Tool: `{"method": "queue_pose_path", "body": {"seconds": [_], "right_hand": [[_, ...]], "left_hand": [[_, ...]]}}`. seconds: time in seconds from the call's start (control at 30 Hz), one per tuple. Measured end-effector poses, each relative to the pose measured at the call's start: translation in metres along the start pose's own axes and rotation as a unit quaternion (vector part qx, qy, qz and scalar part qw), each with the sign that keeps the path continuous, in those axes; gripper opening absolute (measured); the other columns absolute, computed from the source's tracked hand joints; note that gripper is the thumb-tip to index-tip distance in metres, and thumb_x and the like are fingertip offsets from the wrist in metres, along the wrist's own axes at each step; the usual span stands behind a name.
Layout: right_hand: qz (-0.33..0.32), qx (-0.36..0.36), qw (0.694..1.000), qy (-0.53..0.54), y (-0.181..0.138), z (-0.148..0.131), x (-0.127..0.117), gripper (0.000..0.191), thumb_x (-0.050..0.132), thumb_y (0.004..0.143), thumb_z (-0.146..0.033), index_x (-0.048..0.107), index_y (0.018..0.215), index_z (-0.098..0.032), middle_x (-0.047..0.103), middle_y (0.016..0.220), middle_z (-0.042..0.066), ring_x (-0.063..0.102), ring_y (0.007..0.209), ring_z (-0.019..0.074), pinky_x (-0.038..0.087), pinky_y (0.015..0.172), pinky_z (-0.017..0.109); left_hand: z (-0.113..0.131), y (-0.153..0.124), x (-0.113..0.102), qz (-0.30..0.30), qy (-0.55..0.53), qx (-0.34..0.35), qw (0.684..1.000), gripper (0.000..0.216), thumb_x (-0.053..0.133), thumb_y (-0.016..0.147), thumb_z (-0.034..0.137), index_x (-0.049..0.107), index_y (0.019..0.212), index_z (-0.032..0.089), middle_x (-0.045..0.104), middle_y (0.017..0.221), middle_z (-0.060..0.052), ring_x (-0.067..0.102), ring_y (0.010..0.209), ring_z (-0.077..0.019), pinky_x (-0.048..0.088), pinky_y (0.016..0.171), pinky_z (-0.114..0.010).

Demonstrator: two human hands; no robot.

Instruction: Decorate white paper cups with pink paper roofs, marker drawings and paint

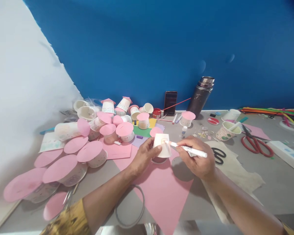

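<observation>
A white paper cup, turned upside down, is gripped at its side by my left hand, thumb across the front. My right hand pinches a white marker pen, whose tip meets or nearly meets the cup wall. Faint pale marks show on the cup near the tip. Beneath both hands lies a large sheet of pink paper with a round cutout beside my right hand. The fingers of my left hand behind the cup are hidden.
Several cups topped with pink discs crowd the left side. Toward the back stand a dark flask and a phone. On the right are red-handled scissors, black-handled scissors, a patterned cup and a power strip.
</observation>
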State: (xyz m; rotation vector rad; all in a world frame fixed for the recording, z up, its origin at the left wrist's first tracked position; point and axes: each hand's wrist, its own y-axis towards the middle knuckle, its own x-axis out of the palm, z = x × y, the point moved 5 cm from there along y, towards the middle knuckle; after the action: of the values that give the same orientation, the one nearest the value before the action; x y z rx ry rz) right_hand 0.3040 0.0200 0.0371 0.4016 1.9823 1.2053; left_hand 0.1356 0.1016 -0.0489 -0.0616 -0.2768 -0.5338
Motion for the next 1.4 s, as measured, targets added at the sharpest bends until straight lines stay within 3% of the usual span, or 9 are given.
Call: {"method": "queue_pose_path", "body": {"seconds": [0.17, 0.77, 0.97, 1.13, 1.4], "right_hand": [[0.007, 0.04, 0.999, -0.016, -0.001, 0.006, -0.004, 0.009, 0.062, 0.095, -0.02, 0.066, 0.088, -0.024, 0.07, 0.068, -0.001, 0.064, 0.057, 0.016, 0.051, 0.056, 0.028], [-0.017, -0.001, 0.999, 0.027, 0.0, 0.002, 0.0, 0.009, 0.062, 0.094, -0.016, 0.065, 0.089, -0.024, 0.069, 0.068, -0.001, 0.065, 0.058, 0.0161, 0.05, 0.056, 0.028], [0.06, 0.045, 0.997, 0.006, -0.007, 0.012, -0.008, 0.006, 0.066, 0.095, -0.019, 0.067, 0.099, -0.024, 0.073, 0.079, 0.001, 0.067, 0.064, 0.017, 0.053, 0.061, 0.029], [0.075, 0.018, 0.997, -0.025, -0.006, 0.017, -0.006, 0.006, 0.065, 0.098, -0.021, 0.067, 0.103, -0.023, 0.075, 0.082, 0.002, 0.07, 0.067, 0.0174, 0.054, 0.064, 0.028], [0.045, 0.002, 0.997, -0.056, -0.01, 0.031, 0.008, 0.012, 0.059, 0.103, -0.022, 0.067, 0.112, -0.023, 0.078, 0.087, 0.005, 0.074, 0.076, 0.0205, 0.056, 0.071, 0.032]], "left_hand": [[-0.004, 0.0, -0.002, 0.0, -0.01, -0.018, 1.0, 0.045, 0.08, 0.086, 0.047, 0.069, 0.121, 0.02, 0.071, 0.121, -0.011, 0.066, 0.109, -0.0273, 0.049, 0.092, -0.037], [0.002, -0.001, 0.001, 0.004, -0.006, -0.008, 1.0, 0.045, 0.083, 0.083, 0.045, 0.07, 0.116, 0.018, 0.071, 0.113, -0.008, 0.064, 0.103, -0.0243, 0.046, 0.09, -0.034], [0.0, 0.001, 0.004, -0.002, -0.132, -0.042, 0.99, 0.038, 0.081, 0.085, 0.038, 0.072, 0.116, 0.017, 0.074, 0.11, -0.009, 0.068, 0.098, -0.0218, 0.051, 0.084, -0.031], [-0.005, 0.003, 0.002, 0.014, -0.257, -0.131, 0.957, 0.035, 0.069, 0.094, 0.035, 0.071, 0.118, 0.008, 0.077, 0.112, -0.016, 0.073, 0.1, -0.0271, 0.057, 0.097, -0.045], [0.002, 0.002, -0.004, -0.084, -0.262, -0.092, 0.957, 0.043, 0.076, 0.089, 0.027, 0.066, 0.127, 0.013, 0.078, 0.117, -0.012, 0.074, 0.111, -0.0301, 0.054, 0.104, -0.044]]}}
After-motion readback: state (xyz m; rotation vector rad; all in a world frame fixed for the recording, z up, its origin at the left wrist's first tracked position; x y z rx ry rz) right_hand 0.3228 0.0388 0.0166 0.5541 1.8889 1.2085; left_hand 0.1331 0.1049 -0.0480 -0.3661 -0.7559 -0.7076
